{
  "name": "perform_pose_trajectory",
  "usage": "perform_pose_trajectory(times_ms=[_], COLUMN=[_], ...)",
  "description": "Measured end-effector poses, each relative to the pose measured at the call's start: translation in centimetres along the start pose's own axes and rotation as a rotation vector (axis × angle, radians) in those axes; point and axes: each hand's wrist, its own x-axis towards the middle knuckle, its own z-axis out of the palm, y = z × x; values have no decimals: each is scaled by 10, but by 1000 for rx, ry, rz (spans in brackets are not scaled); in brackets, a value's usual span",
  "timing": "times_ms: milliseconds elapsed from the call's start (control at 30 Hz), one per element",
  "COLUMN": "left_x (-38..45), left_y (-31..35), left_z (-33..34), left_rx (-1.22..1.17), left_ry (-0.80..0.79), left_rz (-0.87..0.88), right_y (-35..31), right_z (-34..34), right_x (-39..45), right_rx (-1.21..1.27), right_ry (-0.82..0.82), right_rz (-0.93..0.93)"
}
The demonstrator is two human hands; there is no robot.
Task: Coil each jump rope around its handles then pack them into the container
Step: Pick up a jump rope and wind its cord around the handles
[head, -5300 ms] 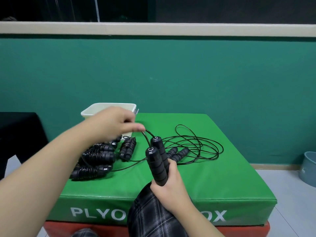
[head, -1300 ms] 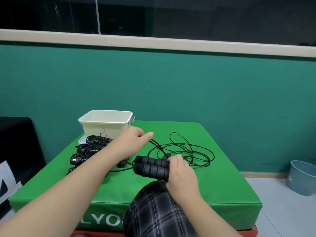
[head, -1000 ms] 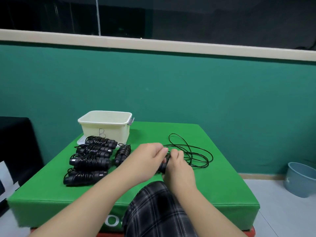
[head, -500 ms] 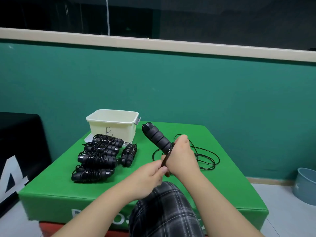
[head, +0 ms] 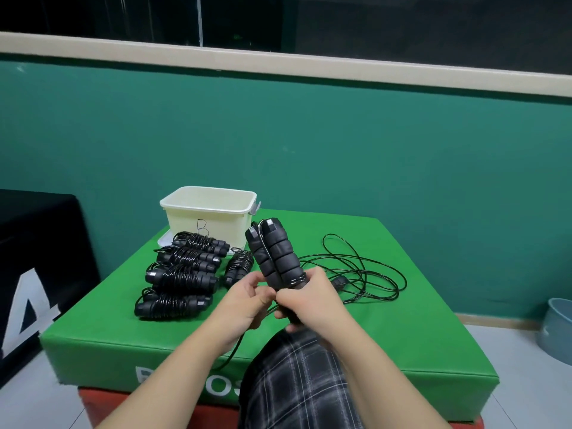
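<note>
From my head camera: my right hand (head: 312, 300) grips the pair of black ribbed foam handles (head: 275, 253) upright over the green padded box (head: 418, 342). My left hand (head: 247, 300) pinches the thin black cord (head: 365, 274) beside them. The cream plastic container (head: 207, 212) stands behind.

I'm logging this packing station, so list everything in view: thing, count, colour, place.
coiled jump ropes: five, black, on the box left of centre
held handles: two, black, side by side, raised above the box
loose cord: black, spread on the box's right
container: one, cream, marked B, back left
plyo box: one, green
bucket: one, grey-blue, floor at right
hands: left hand pinches cord; right hand grips the handles' lower ends
</note>
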Motion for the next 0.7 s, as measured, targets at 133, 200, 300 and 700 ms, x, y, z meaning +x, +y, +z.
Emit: perform_pose_trajectory(times_ms=[133, 200, 300, 700], left_x=[-1, -2, -3, -9], left_y=[-6, -8, -12, -20], left_z=[2, 2, -1, 3], left_rx=[-58, -87, -70, 580], left_ry=[-55, -64, -44, 502], left_rz=[-30, -43, -3, 228], right_y=[6, 11, 19, 55], right_z=[-8, -12, -15, 22], right_x=[1, 3, 5, 17], right_rx=[145, 208, 293, -270], right_ry=[-64, -95, -146, 364], right_rz=[8, 12, 14, -534])
